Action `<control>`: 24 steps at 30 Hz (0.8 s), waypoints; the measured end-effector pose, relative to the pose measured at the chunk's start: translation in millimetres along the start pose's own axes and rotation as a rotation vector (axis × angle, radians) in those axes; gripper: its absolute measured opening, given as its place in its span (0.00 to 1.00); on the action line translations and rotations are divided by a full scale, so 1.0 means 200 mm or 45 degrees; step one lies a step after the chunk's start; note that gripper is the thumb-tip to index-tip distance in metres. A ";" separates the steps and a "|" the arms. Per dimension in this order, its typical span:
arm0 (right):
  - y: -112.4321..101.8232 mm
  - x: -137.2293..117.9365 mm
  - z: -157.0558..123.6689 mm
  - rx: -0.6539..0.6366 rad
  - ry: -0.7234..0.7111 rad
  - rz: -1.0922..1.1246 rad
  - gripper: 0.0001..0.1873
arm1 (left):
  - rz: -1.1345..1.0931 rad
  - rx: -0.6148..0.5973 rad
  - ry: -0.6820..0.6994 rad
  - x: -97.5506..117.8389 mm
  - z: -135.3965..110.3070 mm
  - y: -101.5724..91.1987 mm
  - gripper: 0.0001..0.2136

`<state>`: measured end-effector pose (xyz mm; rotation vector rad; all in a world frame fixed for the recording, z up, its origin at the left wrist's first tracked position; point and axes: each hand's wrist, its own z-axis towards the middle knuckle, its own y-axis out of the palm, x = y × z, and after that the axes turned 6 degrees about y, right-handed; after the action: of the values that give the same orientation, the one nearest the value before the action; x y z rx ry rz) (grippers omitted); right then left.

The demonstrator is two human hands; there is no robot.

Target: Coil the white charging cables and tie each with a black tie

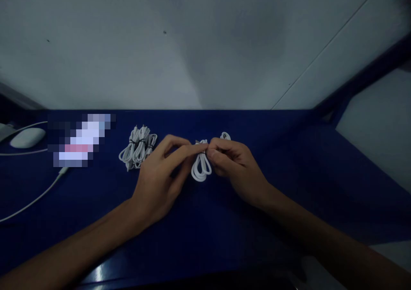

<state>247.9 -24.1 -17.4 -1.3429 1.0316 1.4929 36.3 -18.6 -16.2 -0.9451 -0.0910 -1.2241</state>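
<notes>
Both hands meet at the middle of a dark blue table (pixel 289 187). My left hand (pixel 162 174) pinches the top of a coiled white cable (pixel 201 170) with thumb and forefinger. My right hand (pixel 233 163) is closed on the same cable from the right side, fingers curled. The cable's loops hang down toward the table between the two hands. A small white cable end (pixel 225 136) shows just behind my right hand.
A pile of bundled white cables (pixel 138 148) lies left of my left hand. Farther left are a blurred-out patch, a white mouse (pixel 27 137) and a thin white cord (pixel 35 198). A white wall rises behind the table.
</notes>
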 end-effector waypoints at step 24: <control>0.01 -0.03 -0.03 -0.033 -0.355 -0.501 0.17 | -1.429 -0.172 -0.912 0.00 0.06 0.01 0.23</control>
<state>247.6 -31.6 -11.8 -1.2272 0.5362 1.3471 42.8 -10.2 -10.9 -1.4873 -1.2552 -1.8305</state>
